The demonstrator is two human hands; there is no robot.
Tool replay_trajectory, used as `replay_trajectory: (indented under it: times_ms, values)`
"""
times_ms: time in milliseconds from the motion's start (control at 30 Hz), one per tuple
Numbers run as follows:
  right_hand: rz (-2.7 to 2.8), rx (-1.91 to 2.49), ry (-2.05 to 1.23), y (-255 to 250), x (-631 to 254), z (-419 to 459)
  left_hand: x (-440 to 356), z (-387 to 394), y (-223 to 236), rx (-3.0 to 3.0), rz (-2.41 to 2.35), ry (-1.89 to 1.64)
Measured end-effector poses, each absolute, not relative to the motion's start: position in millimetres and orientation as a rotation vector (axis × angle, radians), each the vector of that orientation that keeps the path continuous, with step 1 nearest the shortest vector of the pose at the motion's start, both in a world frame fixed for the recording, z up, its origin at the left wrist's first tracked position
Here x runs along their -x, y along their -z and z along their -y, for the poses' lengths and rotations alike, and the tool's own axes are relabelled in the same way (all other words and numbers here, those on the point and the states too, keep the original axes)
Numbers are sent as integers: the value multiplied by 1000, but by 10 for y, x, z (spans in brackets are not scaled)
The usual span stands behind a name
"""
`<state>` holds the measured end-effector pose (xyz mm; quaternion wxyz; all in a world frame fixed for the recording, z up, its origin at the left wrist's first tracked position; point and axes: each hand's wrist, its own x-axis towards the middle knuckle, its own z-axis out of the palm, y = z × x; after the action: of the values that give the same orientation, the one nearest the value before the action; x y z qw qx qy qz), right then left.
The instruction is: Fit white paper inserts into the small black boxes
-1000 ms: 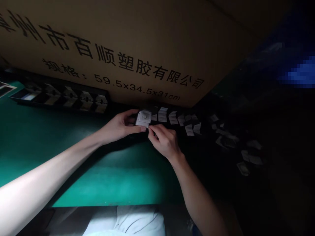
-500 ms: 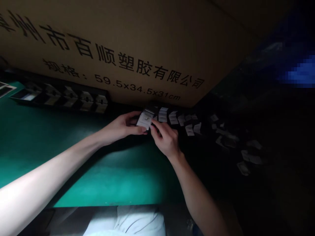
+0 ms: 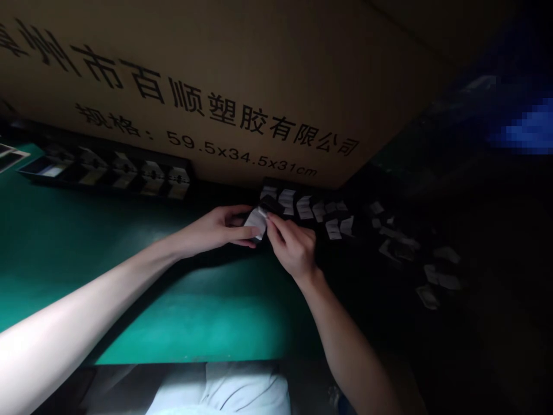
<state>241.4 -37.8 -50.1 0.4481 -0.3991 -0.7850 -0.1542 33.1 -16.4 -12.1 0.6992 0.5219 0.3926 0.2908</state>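
The left thumb and fingers close on a small white-faced piece, held just in front of the lower edge of the carton, toward that edge's right half. The left hand grips from the left side, thumb across the near edge. The right hand meets it from the other side, thumb and index fingertips drawn near each other at the right edge of the white face; whether they truly pinch it or only press is too dim to tell. A dark part stands behind the white face, on its carton side, and how the two join cannot be made out.

To do this well, I would let the left grip carry the piece steadily and leave the fine work to the right fingertips, pushing lightly along the edge so that the white part, which looks thin, does not bend or crease. Keeping the left thumb low on the face should leave the far edge free, and a small tilt toward the light would help in checking alignment.

Farther out, pale folded pieces lie near the carton's lower right corner, with more scattered beyond it. A dark row of open compartments runs along the carton's lower left. The green table spreads in front of the carton, leaving room to rest the wrists.
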Motion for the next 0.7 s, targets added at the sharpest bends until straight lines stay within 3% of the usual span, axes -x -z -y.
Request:
replay_trajectory:
  times_ms: [400,700]
  values:
    - [1801,1051,393,431,-2413,350,-319,153,186,-1157,-855,-561]
    - [1874,1101,36,528,-2392,359,-324,155,196,-1174,-846,-477]
